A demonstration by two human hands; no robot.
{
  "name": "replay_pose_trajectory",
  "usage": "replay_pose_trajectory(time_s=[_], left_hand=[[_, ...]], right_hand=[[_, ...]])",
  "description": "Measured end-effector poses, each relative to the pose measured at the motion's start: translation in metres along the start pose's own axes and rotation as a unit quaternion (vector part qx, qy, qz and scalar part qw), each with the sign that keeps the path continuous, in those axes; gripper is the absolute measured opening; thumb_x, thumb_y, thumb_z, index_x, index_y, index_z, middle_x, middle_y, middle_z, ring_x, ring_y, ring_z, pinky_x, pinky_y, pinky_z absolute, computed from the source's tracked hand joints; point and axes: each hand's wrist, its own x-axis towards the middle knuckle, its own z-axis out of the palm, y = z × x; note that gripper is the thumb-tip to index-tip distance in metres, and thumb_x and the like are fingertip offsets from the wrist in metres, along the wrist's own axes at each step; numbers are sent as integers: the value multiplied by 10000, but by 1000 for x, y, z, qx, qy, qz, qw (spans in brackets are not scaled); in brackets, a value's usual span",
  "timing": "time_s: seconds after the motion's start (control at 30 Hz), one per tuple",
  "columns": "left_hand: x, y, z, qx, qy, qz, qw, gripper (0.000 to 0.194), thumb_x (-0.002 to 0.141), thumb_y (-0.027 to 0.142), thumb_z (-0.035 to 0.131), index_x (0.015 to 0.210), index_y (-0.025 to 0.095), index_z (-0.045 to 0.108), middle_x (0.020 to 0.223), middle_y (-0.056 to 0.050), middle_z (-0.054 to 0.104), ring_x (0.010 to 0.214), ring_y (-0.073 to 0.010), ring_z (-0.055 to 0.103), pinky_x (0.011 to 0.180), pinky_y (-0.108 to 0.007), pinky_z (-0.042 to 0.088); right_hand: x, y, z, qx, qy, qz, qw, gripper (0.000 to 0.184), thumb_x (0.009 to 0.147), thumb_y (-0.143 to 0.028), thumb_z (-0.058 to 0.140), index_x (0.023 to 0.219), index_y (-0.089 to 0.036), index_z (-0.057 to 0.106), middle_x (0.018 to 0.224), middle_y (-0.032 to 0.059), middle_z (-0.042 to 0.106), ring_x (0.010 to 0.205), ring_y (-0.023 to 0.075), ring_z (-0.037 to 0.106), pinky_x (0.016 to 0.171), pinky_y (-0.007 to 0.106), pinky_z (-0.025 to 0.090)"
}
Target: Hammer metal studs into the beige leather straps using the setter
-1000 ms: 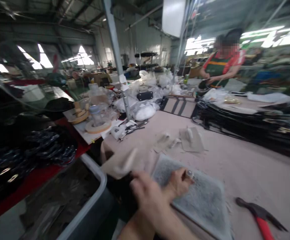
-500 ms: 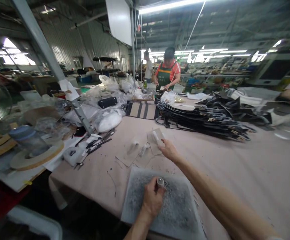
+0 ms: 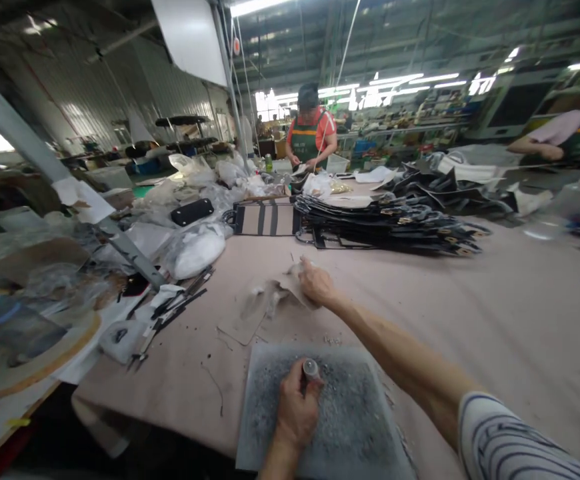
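My left hand (image 3: pixel 296 412) is closed around a small metal punch tool (image 3: pixel 311 368) standing upright on a grey pitted cutting pad (image 3: pixel 355 427) at the near table edge. Farther out, my right hand (image 3: pixel 315 283) is stretched forward with its fingers closed on the edge of a beige leather piece (image 3: pixel 286 288). More beige pieces (image 3: pixel 243 317) lie to the left of it on the pale table cover (image 3: pixel 470 313).
A long stack of black straps with metal buckles (image 3: pixel 390 223) lies across the back. Scissors and small tools (image 3: pixel 170 310), tape rolls (image 3: pixel 25 363) and plastic bags (image 3: pixel 195 250) crowd the left. A slanted metal pole (image 3: pixel 35 160) rises there. Two people (image 3: pixel 311 137) (image 3: pixel 565 130) work behind.
The view has swung further right and steadied. My right hand went from a loose piece near the middle to gripping the beige piece. My left hand stays on the punch.
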Motion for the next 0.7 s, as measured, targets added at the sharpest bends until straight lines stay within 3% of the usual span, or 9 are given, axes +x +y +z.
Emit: replay_pose_trajectory(time_s=[0.07,0.17,0.23,0.3,0.37,0.5,0.7], left_hand=[[0,3,-2,-10,-2,-9,1000,247,883,375,611,1040,187,639,908,-61,732,837,-199,678,789,-282,526],[3,7,-3,-23,6,-25,999,228,866,343,627,1031,186,647,932,-58,743,869,-204,688,808,-286,533],[4,9,-3,-29,12,-32,999,228,856,343,642,1022,187,655,944,-59,750,877,-210,695,812,-292,539],[4,11,-3,-32,15,-36,999,250,850,366,658,1023,186,661,956,-65,757,892,-220,702,824,-303,546],[3,12,-4,-35,16,-36,999,274,843,386,671,1025,182,663,965,-72,760,910,-226,705,840,-311,550],[5,15,-7,-33,23,-30,999,296,824,406,692,997,168,674,954,-71,758,918,-219,697,853,-305,543],[20,31,6,-100,4,-45,994,347,801,428,734,993,147,667,954,-67,751,897,-194,693,869,-299,539]], right_hand=[[-36,17,-20,2,27,-1,1000,577,988,-325,353,1552,-246,261,1139,134,692,1060,287,649,918,383,453],[-115,47,-35,31,72,3,997,575,985,-374,375,1543,-256,300,981,101,713,927,278,671,833,367,468],[-177,64,-28,68,83,29,994,572,980,-390,386,1529,-238,347,808,70,695,768,263,668,727,355,471],[-234,76,-9,102,56,68,991,569,984,-411,381,1523,-230,370,721,48,673,660,249,648,653,352,465],[-276,80,17,116,17,97,988,576,991,-394,350,1538,-215,347,776,71,699,682,261,665,658,372,489],[-306,68,47,115,-41,115,986,573,1007,-330,305,1559,-179,291,939,127,733,851,305,706,765,426,532],[-299,42,41,85,-95,145,981,489,1023,-380,344,1426,-126,452,967,168,733,931,328,710,811,426,534]])
